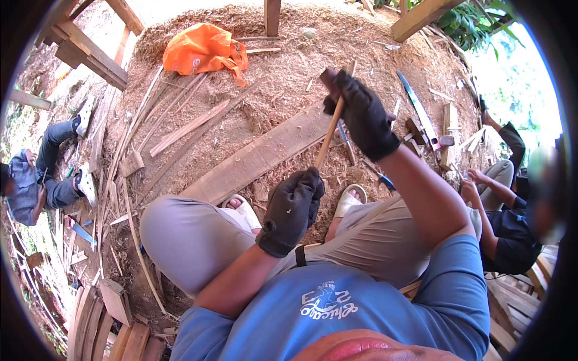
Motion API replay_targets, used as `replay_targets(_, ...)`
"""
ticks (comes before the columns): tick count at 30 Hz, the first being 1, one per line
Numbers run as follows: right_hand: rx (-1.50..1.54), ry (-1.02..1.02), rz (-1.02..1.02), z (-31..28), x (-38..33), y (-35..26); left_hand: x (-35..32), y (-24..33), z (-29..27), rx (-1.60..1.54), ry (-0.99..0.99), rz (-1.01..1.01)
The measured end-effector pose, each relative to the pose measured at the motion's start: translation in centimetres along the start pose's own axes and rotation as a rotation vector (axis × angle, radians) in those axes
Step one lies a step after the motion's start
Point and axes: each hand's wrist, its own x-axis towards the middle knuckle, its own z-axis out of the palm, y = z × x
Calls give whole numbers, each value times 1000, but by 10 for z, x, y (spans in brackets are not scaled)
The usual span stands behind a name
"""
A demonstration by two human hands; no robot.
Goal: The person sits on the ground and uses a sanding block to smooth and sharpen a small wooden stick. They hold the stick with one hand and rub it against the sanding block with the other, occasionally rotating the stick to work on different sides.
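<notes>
I hold a thin wooden stick (330, 133) slanting up and away in front of my body. My left hand (293, 204), in a black glove, is closed round its lower end. Farther up, my right hand (361, 111), gloved in black too, is wrapped about the upper part, and the stick's tip pokes out past the fingers. A reddish-brown flat piece (329, 78) shows at the right fingers, pressed to the stick; its kind is unclear. Beyond my knees a wide wooden plank (253, 157) lies on the ground.
An orange bag (201, 51) lies at the far side among wood strips. To the right rest a long-bladed saw (419, 111) and a hammer (446, 141). One person (512, 204) sits at right, another (51, 162) at left. Cut boards (114, 301) are stacked near left. Shavings cover the ground.
</notes>
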Motion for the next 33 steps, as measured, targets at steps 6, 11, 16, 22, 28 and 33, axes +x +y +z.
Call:
replay_targets(6,-63,-231,190,46,-65,32,14,-8,-6,153,156,112)
replay_targets(11,30,-12,127,21,-4,14,7,2,-9,123,100,95)
replay_targets(16,271,-65,204,20,-29,54,13,-11,-9,164,138,142)
replay_targets(22,85,-97,213,19,-8,31,12,10,-9,167,153,33)
replay_targets(28,-94,-185,115,36,-38,35,22,-15,-11,341,262,97)
replay_targets(33,-38,-194,170,31,-21,25,18,-3,-13,95,171,58)
